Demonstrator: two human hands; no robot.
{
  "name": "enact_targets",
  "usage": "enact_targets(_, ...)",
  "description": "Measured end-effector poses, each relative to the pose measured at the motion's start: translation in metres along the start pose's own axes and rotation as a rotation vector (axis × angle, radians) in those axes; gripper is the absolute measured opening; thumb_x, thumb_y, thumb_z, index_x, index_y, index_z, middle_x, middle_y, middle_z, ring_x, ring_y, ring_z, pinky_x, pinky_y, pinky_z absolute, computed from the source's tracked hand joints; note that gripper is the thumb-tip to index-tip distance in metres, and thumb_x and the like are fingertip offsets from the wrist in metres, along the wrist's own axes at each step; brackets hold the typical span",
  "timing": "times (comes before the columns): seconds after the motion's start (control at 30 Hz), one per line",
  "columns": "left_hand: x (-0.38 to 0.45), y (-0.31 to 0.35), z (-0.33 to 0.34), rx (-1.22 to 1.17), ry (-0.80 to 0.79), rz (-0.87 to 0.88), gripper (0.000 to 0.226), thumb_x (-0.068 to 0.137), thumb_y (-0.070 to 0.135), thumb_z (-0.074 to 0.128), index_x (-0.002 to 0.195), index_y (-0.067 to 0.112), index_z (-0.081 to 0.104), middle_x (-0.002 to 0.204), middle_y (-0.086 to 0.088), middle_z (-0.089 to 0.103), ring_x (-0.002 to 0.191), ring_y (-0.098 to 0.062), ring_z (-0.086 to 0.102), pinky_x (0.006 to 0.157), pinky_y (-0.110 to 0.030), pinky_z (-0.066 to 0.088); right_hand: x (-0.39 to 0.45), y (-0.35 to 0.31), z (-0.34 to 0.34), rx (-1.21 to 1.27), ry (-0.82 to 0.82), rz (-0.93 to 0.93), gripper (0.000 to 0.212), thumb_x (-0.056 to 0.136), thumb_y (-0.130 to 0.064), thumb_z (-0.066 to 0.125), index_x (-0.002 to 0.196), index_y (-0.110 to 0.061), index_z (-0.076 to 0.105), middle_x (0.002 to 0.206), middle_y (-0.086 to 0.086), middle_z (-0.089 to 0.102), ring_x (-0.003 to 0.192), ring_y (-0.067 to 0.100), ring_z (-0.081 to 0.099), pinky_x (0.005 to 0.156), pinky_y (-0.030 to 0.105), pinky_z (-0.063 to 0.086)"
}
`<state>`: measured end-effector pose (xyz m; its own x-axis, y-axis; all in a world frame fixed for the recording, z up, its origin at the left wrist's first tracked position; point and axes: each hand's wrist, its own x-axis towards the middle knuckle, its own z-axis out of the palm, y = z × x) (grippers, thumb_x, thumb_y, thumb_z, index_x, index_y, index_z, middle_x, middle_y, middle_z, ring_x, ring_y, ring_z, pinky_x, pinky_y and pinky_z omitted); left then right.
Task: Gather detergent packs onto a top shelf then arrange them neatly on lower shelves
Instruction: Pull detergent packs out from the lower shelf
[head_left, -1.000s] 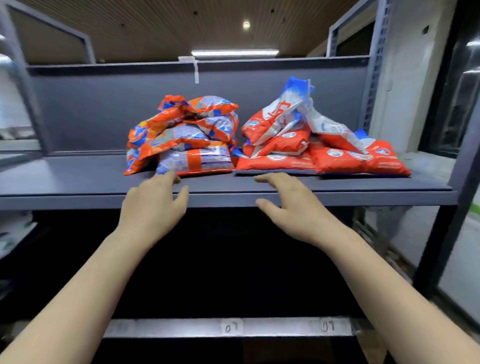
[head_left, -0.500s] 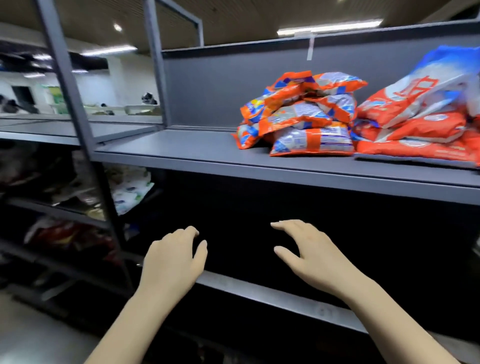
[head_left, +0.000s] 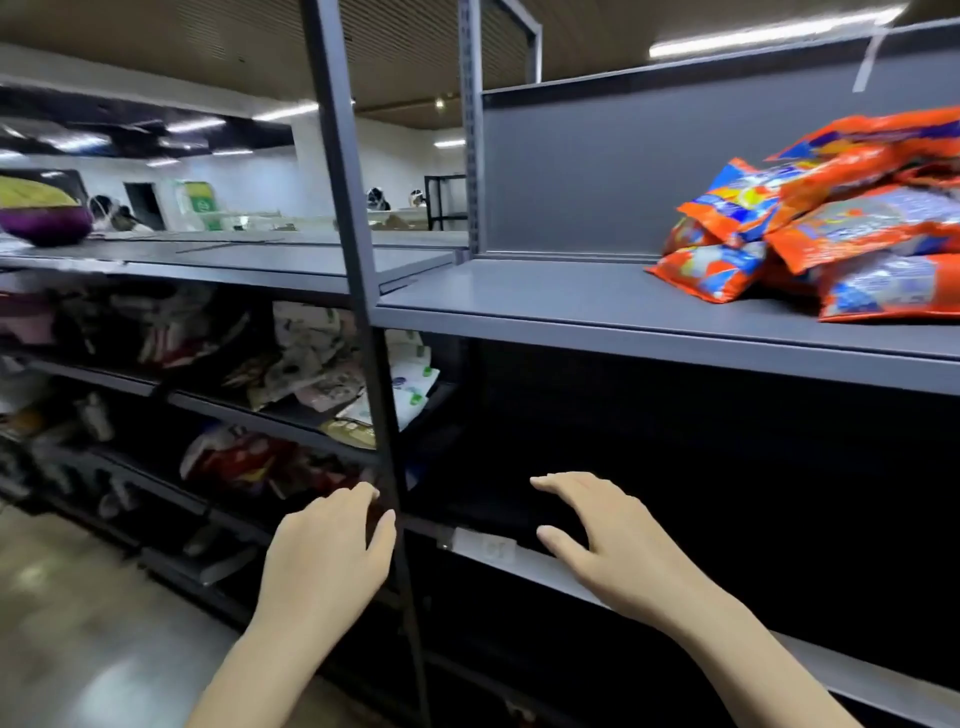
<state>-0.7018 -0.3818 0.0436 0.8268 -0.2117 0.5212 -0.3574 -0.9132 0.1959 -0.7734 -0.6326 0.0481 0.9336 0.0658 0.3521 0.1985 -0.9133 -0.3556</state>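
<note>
Presently, left to right, you have:
Far-left purple bowl (head_left: 44, 221): cut by the frame edge, sitting on the neighbouring unit's top board.
Neighbouring shelves (head_left: 218, 410): crammed with blurred packets; you cannot read labels or count them.
Dark upright post (head_left: 358, 291): crosses your view and hides part of that stock.
Your left hand (head_left: 324, 556): fingers relaxed and slightly spread, holding nothing, in front of the post's base.
Lower shelf (head_left: 519, 558): only its pale front edge shows; the interior is black shadow, contents not discernible.
Your right hand (head_left: 608, 545): fingers loosely extended, holding nothing, over that front edge.
Top shelf (head_left: 545, 306): carries the task's stock.
Detergent packs (head_left: 821, 223): orange-and-blue heap at the right end, cut off by the frame.
</note>
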Motion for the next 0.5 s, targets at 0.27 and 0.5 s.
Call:
enact_targets(0.27, 0.019, -0.104, 0.006, 0.024, -0.040, -0.115, 0.036, 0.095, 0.046, 0.038, 0.123, 0.028, 0.052, 0.081, 0.010, 0.055, 0.083, -0.008, 0.056, 0.078, -0.024, 0.043, 0.081, -0.055, 0.067, 0.011, -0.096, -0.062, 0.046, 0.094, -0.045, 0.044, 0.139, -0.039, 0.035, 0.140, -0.023, 0.039, 0.124, 0.000, 0.039, 0.094, 0.013, 0.026)
enact_targets(0.5, 0.058, -0.180, 0.025, 0.023, -0.003, -0.181, 0.036, 0.095, 0.045, 0.039, 0.123, 0.028, 0.054, 0.087, 0.010, 0.061, 0.087, -0.013, 0.057, 0.079, -0.026, 0.043, 0.157, -0.089, 0.122, 0.046, -0.135, -0.100, 0.046, 0.094, -0.044, 0.044, 0.139, -0.038, 0.036, 0.140, -0.021, 0.040, 0.125, 0.002, 0.038, 0.102, 0.021, 0.032)
